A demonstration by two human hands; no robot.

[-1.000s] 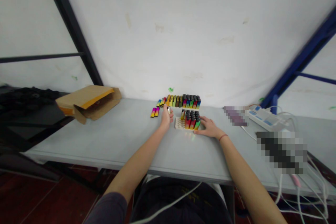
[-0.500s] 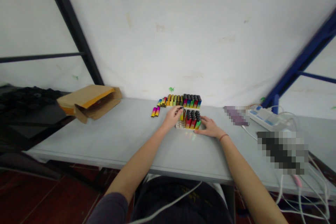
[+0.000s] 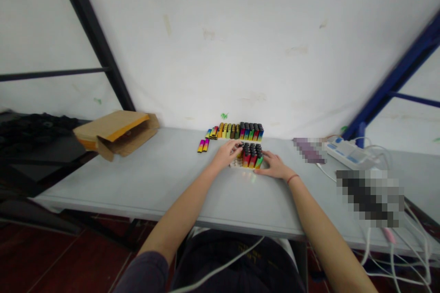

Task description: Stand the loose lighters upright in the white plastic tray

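A white tray (image 3: 237,165) with round holes sits on the table, its right part filled with upright, black-topped lighters (image 3: 252,158) in red, green and yellow. At the tray's left rear, my left hand (image 3: 227,153) is closed, its fingertips pinching the black top of a yellowish lighter (image 3: 239,154) that they partly cover. My right hand (image 3: 275,166) rests round the tray's right end, thumb at the front corner and fingers along the side. Just behind stands a second group of upright lighters (image 3: 252,131), with yellow and olive ones (image 3: 228,131) to its left.
Two pink-and-yellow lighters (image 3: 202,146) lie flat left of the tray, near a small pile (image 3: 211,132). An opened cardboard box (image 3: 117,132) is at the table's left. A power strip (image 3: 347,153), cables and blurred items occupy the right side. A white wall rises behind.
My left hand has shifted slightly right over the tray, and the lighter in its fingers now sits lower, against the filled rows. My right hand has stayed in place.
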